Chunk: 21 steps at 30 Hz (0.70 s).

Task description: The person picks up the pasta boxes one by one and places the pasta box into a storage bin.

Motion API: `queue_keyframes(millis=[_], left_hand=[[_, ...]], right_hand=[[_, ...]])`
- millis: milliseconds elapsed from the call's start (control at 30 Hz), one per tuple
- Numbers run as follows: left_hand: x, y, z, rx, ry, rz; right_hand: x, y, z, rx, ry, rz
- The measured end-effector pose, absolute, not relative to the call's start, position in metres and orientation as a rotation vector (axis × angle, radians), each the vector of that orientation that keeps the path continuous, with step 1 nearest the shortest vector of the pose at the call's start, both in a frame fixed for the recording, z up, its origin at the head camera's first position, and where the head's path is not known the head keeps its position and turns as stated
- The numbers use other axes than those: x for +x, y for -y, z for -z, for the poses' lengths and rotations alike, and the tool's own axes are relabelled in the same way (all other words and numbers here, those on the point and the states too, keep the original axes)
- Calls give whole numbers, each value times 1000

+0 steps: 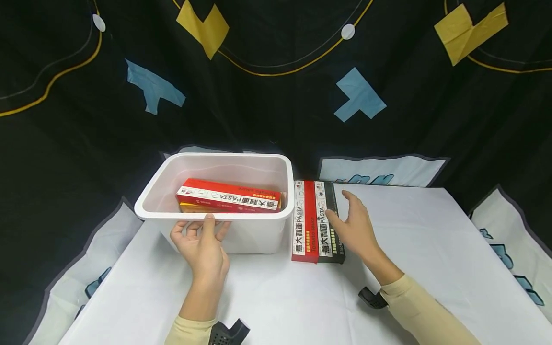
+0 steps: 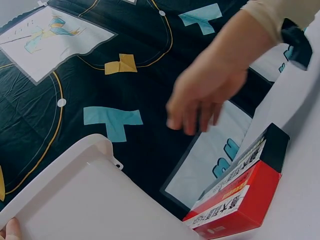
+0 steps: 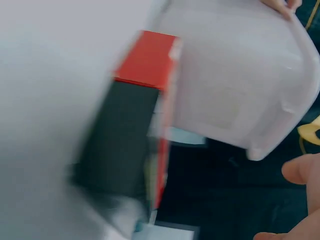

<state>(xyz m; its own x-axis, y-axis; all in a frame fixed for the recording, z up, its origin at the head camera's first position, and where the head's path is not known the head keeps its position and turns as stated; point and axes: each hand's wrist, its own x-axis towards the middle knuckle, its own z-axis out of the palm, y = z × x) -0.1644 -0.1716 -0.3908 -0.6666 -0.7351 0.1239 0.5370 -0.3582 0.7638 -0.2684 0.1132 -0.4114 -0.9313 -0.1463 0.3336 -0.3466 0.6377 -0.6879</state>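
A white plastic tub (image 1: 254, 235) stands at the left of the table. My left hand (image 1: 202, 244) grips its front rim, the thumb at the rim and the fingers beneath it. Inside the tub a red pasta box (image 1: 228, 195) lies on top of a yellowish box (image 1: 196, 208), which is mostly hidden. Beside the tub's right wall, a red pasta box (image 1: 309, 220) and a black pasta box (image 1: 331, 220) lie side by side. Over the black box's right side hovers my right hand (image 1: 355, 225), thumb and fingers spread, holding nothing.
A white cloth covers the table (image 1: 414, 239). Behind it hangs a dark curtain (image 1: 267, 120) with yellow and blue patches. Each wrist wears a black device (image 1: 228, 332).
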Motion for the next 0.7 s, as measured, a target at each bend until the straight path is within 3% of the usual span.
queue_keyframes(millis=[333, 700], left_hand=[[-165, 172, 393, 291, 1035, 2072], [-166, 172, 392, 302, 1026, 2083]], right_hand=[[-259, -125, 462, 467, 2919, -944], [-259, -129, 470, 385, 3046, -838]])
